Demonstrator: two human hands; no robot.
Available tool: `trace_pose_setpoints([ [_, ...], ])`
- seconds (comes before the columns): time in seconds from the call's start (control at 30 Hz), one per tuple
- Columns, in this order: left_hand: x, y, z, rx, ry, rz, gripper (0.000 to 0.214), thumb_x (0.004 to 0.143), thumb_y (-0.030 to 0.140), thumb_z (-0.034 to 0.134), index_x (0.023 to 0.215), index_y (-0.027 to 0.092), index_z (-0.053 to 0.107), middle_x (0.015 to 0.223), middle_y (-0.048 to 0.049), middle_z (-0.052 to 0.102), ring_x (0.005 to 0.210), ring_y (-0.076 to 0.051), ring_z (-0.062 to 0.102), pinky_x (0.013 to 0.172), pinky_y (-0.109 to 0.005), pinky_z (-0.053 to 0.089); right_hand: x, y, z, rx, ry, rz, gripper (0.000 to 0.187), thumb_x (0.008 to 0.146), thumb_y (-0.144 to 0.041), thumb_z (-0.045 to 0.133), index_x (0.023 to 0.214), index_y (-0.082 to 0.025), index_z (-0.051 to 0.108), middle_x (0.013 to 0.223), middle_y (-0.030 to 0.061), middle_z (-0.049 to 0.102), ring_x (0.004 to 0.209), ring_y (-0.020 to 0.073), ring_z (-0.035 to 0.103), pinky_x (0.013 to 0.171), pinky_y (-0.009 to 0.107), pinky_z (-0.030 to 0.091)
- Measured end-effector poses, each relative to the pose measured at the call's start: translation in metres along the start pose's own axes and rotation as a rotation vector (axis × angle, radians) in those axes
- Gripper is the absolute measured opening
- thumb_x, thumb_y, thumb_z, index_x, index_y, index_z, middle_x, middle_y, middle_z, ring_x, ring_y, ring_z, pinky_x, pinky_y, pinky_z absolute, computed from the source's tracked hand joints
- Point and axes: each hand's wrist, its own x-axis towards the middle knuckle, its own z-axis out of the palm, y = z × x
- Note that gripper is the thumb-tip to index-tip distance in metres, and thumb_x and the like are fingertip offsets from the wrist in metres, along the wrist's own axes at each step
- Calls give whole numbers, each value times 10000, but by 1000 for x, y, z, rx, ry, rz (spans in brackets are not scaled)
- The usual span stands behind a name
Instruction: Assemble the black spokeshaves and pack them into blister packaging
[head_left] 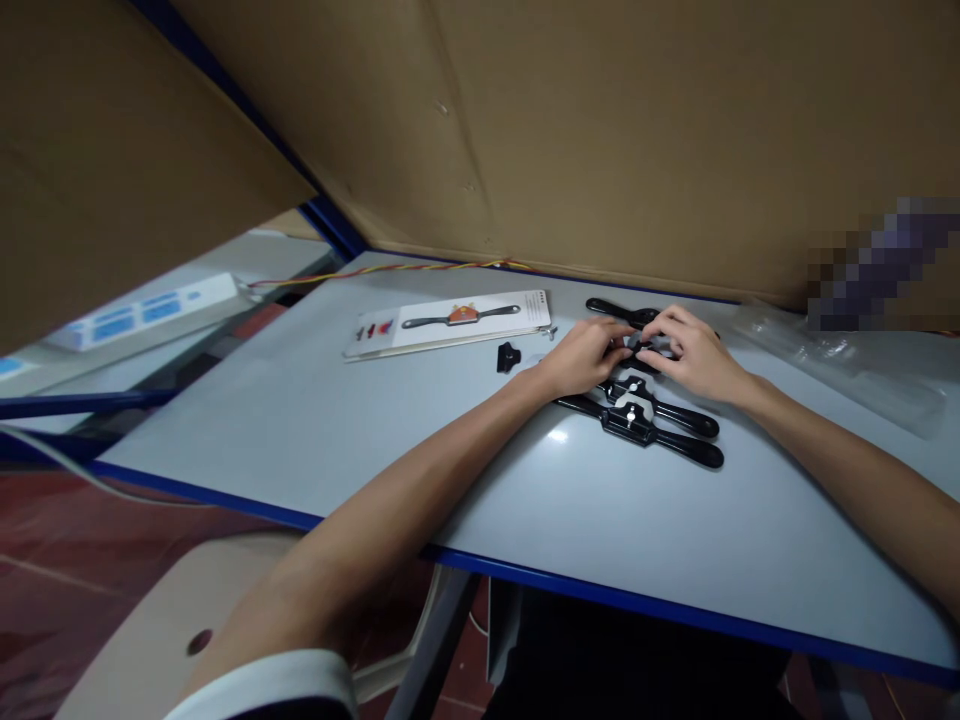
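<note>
Over the grey counter (pixel 540 510), left grip (pixel 616 345) and right grip (pixel 654 345) curl nearly closed about a small black part (pixel 636 346), likely bracing it; firm hold, can't tell! Two black, two-handled tools (pixel 627 424) lie parallel beside.

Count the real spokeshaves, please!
4: the nearest spokeshave, the second spokeshave behind it, the third spokeshave, partly hidden at the fingers, and the farthest spokeshave. More may be hidden.
</note>
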Motion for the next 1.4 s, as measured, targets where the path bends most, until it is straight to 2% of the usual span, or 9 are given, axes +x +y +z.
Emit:
trace_pose_setpoints([
  [0.13,0,2,1,8,-1,-23,311,985,173,596,1253,124,748,1035,-121,763,987,-258,712,928,-398,560,-2,-4,7,-161,72,8,190,966,-374,604,854,-220,602,1050,62,601,784,181,535,721,341,401],
  [0.27,2,3,1,-2,5,-50,312,974,156,592,1242,127,749,1085,-124,773,992,-247,720,938,-373,559,0,-12,10,-303,40,54,275,983,-373,559,770,-206,611,1040,71,598,729,170,506,662,342,345],
  [0.47,6,7,0,7,-16,-114,319,934,141,598,1215,119,747,1116,-133,792,998,-259,736,922,-364,560,8,-33,5,-609,-60,28,341,1018,-314,489,913,-150,769,1123,160,662,801,233,588,626,369,274],
  [0.63,7,11,-1,1,-28,-183,317,913,138,611,1199,127,748,1028,-111,805,964,-257,748,877,-337,561,14,-45,4,-717,-212,120,416,1050,-259,413,1084,-98,795,1006,167,752,791,269,647,607,386,222],
  [0.97,6,27,-5,84,-81,-272,258,955,147,576,1137,124,758,1005,-146,816,959,-294,762,839,-351,537,17,-30,7,-581,-177,121,333,1036,-236,469,952,-126,772,933,145,777,786,246,649,656,365,269],
  [1.17,7,26,-6,124,-79,-290,286,945,164,585,1169,134,761,1033,-149,817,1008,-308,761,849,-357,532,16,-31,11,-467,-130,142,297,1001,-232,514,823,-158,740,819,104,733,740,208,597,685,344,301],
  [1.23,6,23,-7,108,-95,-261,288,931,177,601,1165,143,766,1000,-132,815,970,-295,757,827,-352,525,18,-30,3,-385,-146,160,317,987,-273,535,739,-180,710,740,65,684,697,187,555,669,338,293],
  [1.33,2,17,-14,43,-146,-190,314,923,243,621,1187,162,771,987,-107,807,891,-252,735,796,-342,510,23,-22,-22,-151,-277,233,421,977,-416,554,626,-203,645,578,-6,528,592,150,451,628,327,286],
  [1.4,-1,9,-25,-13,-126,-155,374,920,323,637,1236,165,762,1031,-103,797,862,-222,711,790,-329,503,27,-14,-41,-51,-257,281,409,942,-465,589,632,-202,636,556,-30,469,569,136,406,611,319,294],
])
